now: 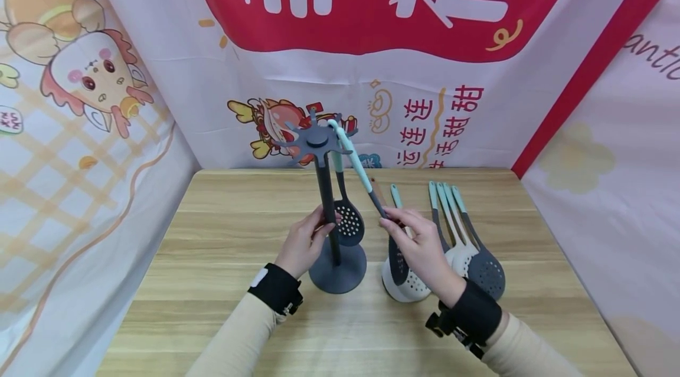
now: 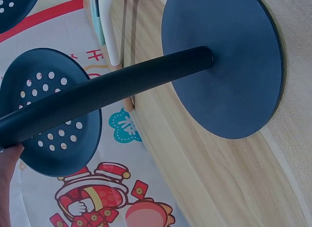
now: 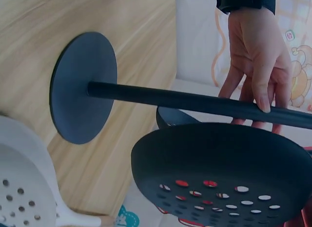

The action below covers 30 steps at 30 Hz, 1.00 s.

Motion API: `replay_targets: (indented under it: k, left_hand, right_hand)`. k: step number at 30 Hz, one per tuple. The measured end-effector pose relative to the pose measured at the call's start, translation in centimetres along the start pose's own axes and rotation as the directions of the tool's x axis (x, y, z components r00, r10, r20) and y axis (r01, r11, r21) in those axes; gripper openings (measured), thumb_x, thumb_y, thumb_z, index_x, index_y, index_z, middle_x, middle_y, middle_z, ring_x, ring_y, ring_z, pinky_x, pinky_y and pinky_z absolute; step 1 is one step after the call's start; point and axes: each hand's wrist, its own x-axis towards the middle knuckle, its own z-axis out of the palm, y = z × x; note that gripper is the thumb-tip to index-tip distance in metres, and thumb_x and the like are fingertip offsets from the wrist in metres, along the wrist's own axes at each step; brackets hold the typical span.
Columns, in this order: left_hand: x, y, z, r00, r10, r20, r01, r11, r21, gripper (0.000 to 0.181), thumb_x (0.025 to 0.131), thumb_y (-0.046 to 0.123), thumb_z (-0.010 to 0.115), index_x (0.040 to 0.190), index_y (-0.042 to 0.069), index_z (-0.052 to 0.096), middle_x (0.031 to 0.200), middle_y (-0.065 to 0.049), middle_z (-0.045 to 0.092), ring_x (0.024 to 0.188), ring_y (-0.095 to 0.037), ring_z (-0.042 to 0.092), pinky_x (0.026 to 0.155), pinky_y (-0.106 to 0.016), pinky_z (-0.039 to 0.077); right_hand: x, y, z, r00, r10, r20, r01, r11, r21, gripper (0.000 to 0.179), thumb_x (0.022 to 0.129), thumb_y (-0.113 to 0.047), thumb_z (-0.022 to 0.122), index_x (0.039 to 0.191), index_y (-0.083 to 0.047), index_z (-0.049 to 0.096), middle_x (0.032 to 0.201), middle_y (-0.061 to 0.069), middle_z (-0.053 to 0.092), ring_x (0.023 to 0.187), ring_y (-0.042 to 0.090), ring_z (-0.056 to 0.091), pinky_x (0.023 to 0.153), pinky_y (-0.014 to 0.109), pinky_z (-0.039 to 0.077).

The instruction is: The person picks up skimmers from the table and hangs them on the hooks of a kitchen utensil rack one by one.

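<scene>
Head view: my left hand [image 1: 301, 241] grips the stand [image 1: 325, 188], best kept upright; my right hand [image 1: 419, 244] pinches a slotted spoon [image 1: 360, 173] beside it.

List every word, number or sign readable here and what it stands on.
"antic": right-hand cloth; cut off at the edge.
"运连连", reading upward: back cloth.
"活" and "甜", beside it: same cloth.
Large white characters on the red panel: cut off, unreadable.
Blue badge, left cloth's badge, wristband marks: too small or blurred.
Utensils, stand: no lettering visible.
</scene>
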Motion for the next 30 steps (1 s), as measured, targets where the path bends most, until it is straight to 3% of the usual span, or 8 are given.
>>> replay_targets:
  k: [16, 30]
  left_hand:
    - [0.1, -0.1, 0.0, 1.0, -0.027, 0.004, 0.027, 1.0, 0.004, 0.033, 0.101, 0.007, 0.053, 0.135, 0.006, 0.053, 0.119, -0.015, 0.069, 0.111, -0.023, 0.069, 0.093, -0.037, 0.057]
    - [0.1, -0.3, 0.3, 0.999, 0.0, -0.033, 0.001, 1.0, 0.004, 0.033, 0.101, 0.005, 0.053, 0.134, 0.005, 0.054, 0.117, -0.014, 0.07, 0.108, -0.023, 0.07, 0.09, -0.037, 0.059]
  right_hand:
    - [0.3, 0.6, 2.2, 0.999, 0.01, 0.03, -0.009, 1.0, -0.023, 0.024, 0.096, -0.012, 0.065, 0.118, -0.004, 0.07, 0.1, 0.006, 0.074, 0.09, 0.018, 0.066, 0.08, 0.026, 0.058]
    - [0.3, 1.5, 2.6, 0.995, 0.091, 0.05, -0.091, 0.996, 0.001, 0.024, 0.094, -0.016, 0.068, 0.116, -0.008, 0.072, 0.103, 0.005, 0.074, 0.096, 0.02, 0.067, 0.085, 0.033, 0.058]
